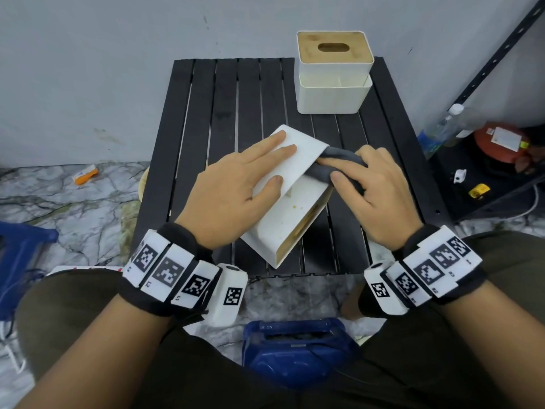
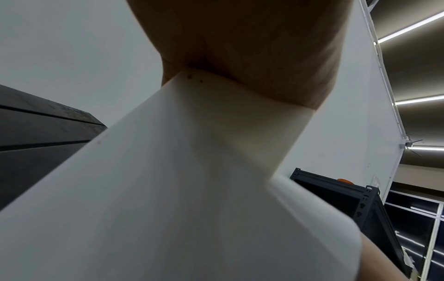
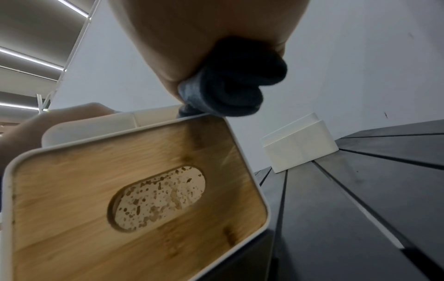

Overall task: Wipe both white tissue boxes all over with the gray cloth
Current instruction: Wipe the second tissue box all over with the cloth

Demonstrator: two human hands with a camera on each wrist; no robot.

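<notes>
One white tissue box point(image 1: 290, 215) lies tipped on its side at the middle of the black slatted table point(image 1: 224, 98). Its wooden lid with an oval slot point(image 3: 144, 190) faces right. My left hand point(image 1: 265, 160) lies flat on the upper white face point(image 2: 168, 190), fingers straight, thumb on the face. My right hand point(image 1: 351, 169) grips the bunched gray cloth point(image 1: 339, 157) and presses it against the box's far right edge point(image 3: 230, 89). The second white tissue box point(image 1: 333, 84) stands upright at the table's back right point(image 3: 300, 148), apart from both hands.
A pale wall stands right behind the table. To the right is a black shelf point(image 1: 472, 184) with a water bottle point(image 1: 442, 128) and a red object point(image 1: 498, 143). A blue item point(image 1: 295, 349) lies on the floor between my knees. An orange item point(image 1: 85, 175) lies far left.
</notes>
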